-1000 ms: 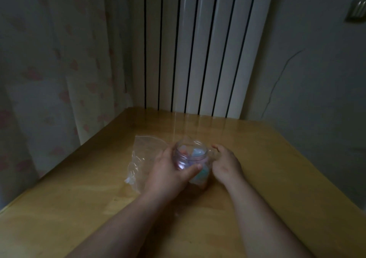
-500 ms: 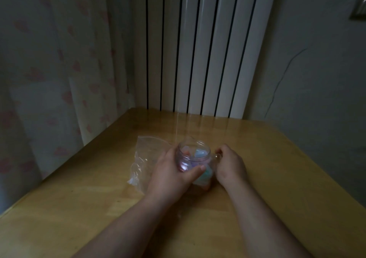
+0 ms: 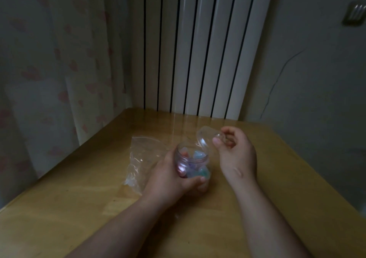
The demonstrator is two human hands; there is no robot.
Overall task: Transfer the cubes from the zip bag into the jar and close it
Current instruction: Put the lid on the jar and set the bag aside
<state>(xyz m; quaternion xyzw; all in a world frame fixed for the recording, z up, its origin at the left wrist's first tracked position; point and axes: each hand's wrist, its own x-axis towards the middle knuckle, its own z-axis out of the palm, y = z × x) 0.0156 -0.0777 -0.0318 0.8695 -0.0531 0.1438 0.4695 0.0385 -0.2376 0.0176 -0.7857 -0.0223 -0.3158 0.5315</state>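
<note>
We are gripping the clear jar [image 3: 193,163] with our left hand [image 3: 170,175], fingers wrapped around its side as it is standing on the wooden worktop [image 3: 277,178], its mouth uncovered and pastel cubes [image 3: 198,155] showing inside. Our right hand [image 3: 235,153] is pinching the transparent lid [image 3: 207,139], tilted just above the rim. The zip bag [image 3: 142,158] is lying flat beside our left hand.

One clear round plastic jar [image 3: 191,161] stands on one wooden worktop [image 3: 267,178]. One clear plastic lid [image 3: 206,139] is off it. One clear flattened plastic zip bag [image 3: 144,155] lies beside it. Two bare hands show: the left hand [image 3: 170,175] and the right hand [image 3: 236,155]. The pastel cubes [image 3: 198,155] inside the jar are several; the dim, blurred view prevents an exact count.
</note>
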